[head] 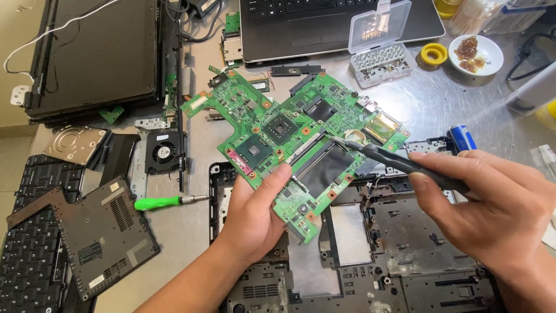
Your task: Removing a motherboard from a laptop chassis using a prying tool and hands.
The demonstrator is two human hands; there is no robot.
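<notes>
The left hand (255, 217) grips the green motherboard (292, 148) by its lower edge, thumb pressed on the top face and fingers curled beneath, holding it tilted above the open laptop base (370, 255). The right hand (492, 203) is closed around a black tweezer-like tool (394, 161), its tip touching the board near a metal-framed slot. A green-handled screwdriver (168, 202) lies on the counter (440, 98) to the left, beside a cooling fan (162, 152).
</notes>
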